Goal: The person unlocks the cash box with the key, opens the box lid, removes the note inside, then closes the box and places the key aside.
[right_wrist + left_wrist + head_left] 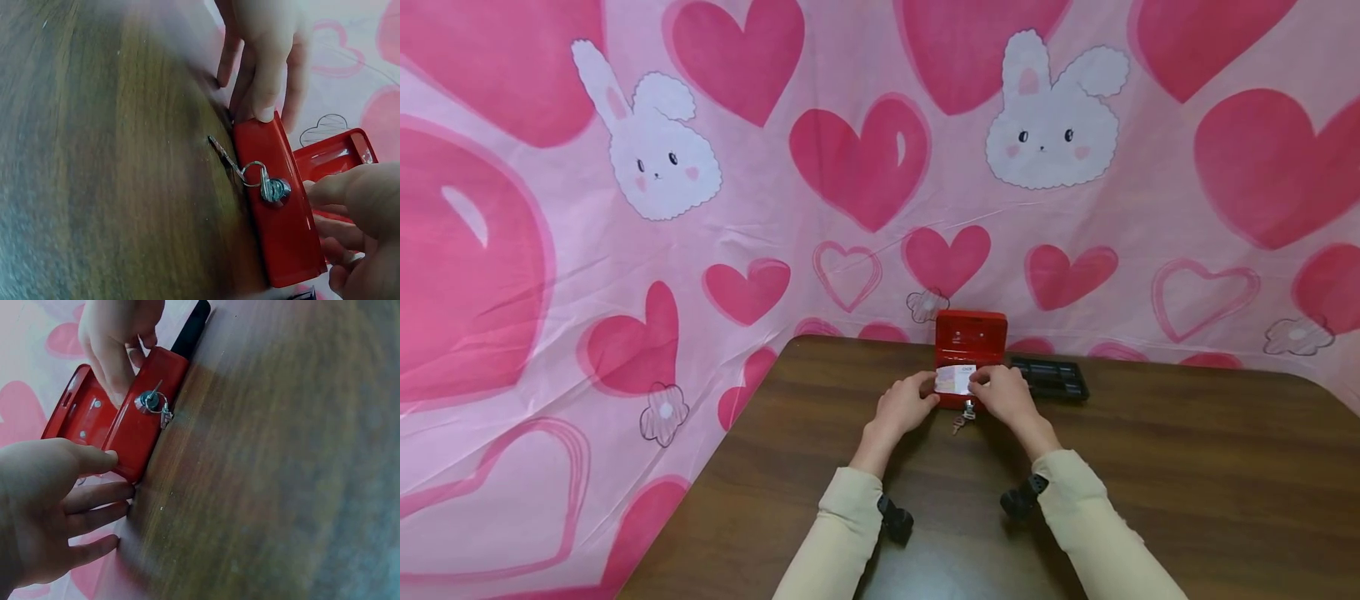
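A small red metal cash box [972, 333] stands with its lid raised at the far side of the table. Inside it is a white printed paper [953, 379] with pale coloured patches. At the left front corner, my left hand [44, 500] holds the box with its thumb on the rim and fingers along the outer side. My right hand [1006, 392] reaches in from the right and pinches the paper's right edge; its fingertips are partly hidden by the box wall. From the lock [275, 190] on the front hangs a ring with keys [958, 423].
A black compartment tray [1056, 379] lies on the table just right of the box. Behind the brown wooden table [1187, 467] hangs a pink cloth [865, 75] with hearts and rabbits. A small black camera [895, 521] sits on each wrist.
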Demonstrator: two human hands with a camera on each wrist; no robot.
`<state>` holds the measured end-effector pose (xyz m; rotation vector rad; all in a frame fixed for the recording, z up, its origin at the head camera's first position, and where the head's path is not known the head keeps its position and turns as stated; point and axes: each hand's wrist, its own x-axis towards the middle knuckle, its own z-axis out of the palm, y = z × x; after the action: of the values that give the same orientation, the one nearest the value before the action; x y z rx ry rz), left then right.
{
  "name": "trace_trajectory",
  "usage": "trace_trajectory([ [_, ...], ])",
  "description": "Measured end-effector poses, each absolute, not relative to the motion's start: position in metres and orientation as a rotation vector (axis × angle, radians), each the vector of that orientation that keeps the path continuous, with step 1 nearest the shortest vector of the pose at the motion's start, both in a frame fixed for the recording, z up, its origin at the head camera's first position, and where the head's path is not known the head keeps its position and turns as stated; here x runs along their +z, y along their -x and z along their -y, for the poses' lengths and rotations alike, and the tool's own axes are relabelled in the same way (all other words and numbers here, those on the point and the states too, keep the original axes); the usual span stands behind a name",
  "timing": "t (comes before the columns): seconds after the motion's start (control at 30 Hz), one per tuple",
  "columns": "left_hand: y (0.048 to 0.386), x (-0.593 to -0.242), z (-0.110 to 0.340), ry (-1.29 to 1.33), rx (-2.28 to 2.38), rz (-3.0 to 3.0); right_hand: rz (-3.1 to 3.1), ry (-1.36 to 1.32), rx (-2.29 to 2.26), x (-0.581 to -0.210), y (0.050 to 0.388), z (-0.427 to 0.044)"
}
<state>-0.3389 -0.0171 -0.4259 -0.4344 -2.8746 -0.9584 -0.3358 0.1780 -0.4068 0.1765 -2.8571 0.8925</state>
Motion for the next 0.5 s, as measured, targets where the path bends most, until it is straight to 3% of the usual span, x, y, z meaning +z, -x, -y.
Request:
trace_trajectory([
  [0.5, 0.3378, -0.4265, 0.0176, 0.454, -0.985, 2.867, 2.628, -0.127, 1.149, -0.4128, 0.3375, -0.1766],
])
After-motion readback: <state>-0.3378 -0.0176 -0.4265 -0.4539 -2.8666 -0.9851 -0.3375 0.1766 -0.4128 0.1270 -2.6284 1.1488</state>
